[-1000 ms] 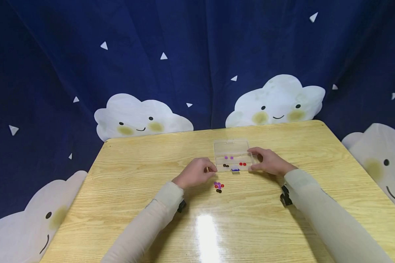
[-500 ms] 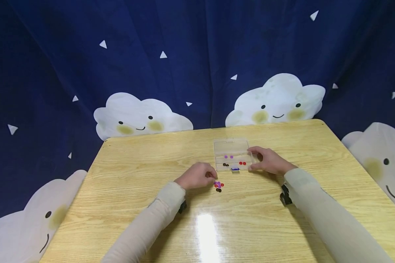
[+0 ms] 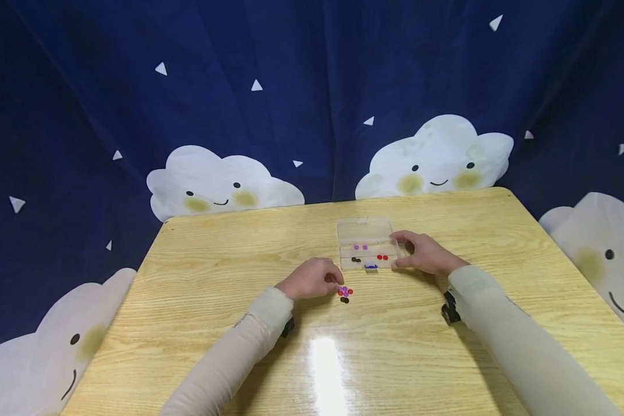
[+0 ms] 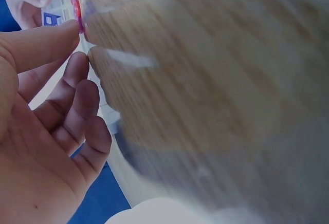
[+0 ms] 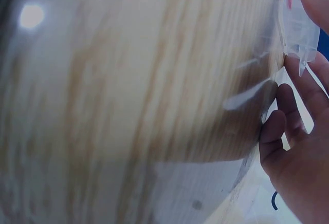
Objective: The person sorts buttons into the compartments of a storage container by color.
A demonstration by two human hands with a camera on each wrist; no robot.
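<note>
At the left edge of a small pile of beads (image 3: 345, 292), my left hand (image 3: 309, 278) has its thumb and index fingertips on a purple bead (image 4: 81, 25). The thumb hides part of the pinch in the left wrist view. Its other fingers are loosely curled. My right hand (image 3: 427, 254) grips the right end of a clear plastic box (image 3: 364, 231), thumb at the near side and fingers farther back. The box's lid stands raised behind it. Inside, two purple beads (image 3: 361, 247) lie at the back, black beads (image 3: 356, 260) front left, and red beads (image 3: 382, 257) front right.
A blue latch (image 3: 371, 267) is on the box's front. The wooden table (image 3: 213, 254) carries a bright light reflection near its front. A dark blue curtain (image 3: 239, 46) with white clouds hangs behind the table.
My left hand has come down from beside the box's front left corner to the bead pile, its fingertips now at a purple bead. The right hand and box stay put.
</note>
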